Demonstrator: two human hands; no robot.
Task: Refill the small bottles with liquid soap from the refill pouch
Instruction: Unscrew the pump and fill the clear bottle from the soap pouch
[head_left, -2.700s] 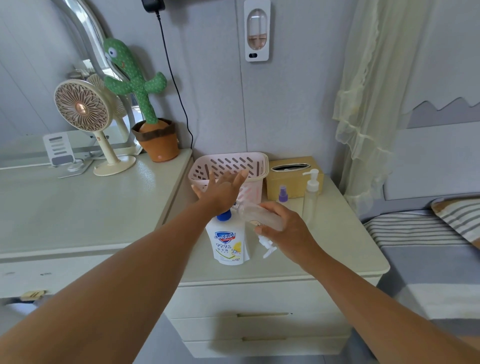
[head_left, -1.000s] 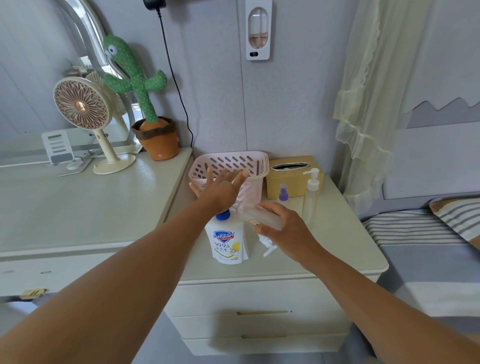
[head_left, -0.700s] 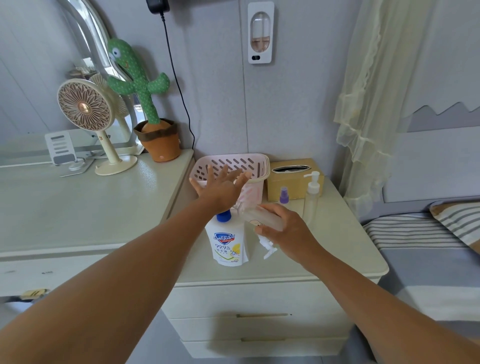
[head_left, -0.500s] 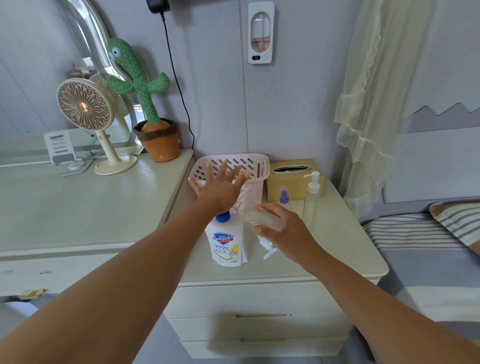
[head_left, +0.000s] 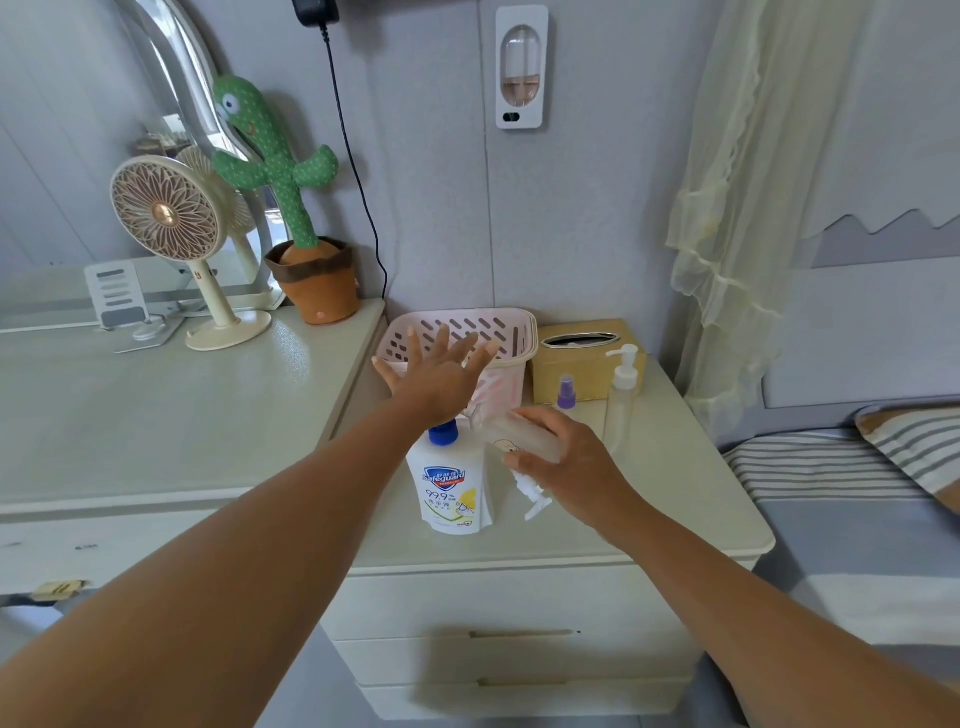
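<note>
Your left hand (head_left: 439, 376) hovers with fingers spread wide, holding nothing. The refill pouch (head_left: 451, 493) stands upright on the nightstand (head_left: 675, 519) at its 6 o'clock, and at 9 o'clock from your right hand (head_left: 569, 460). The pouch is white, blue-capped, with a Safeguard label. Your right hand curls round a tilted, translucent small bottle (head_left: 522, 439). At the pouch's 12 o'clock sits a pink basket (head_left: 467, 325), and at 2 o'clock a pump bottle (head_left: 621, 400).

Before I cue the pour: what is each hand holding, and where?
Right hand grips the clear small bottle round its body. Left hand holds nothing, fingers spread, near the refill pouch.
</note>
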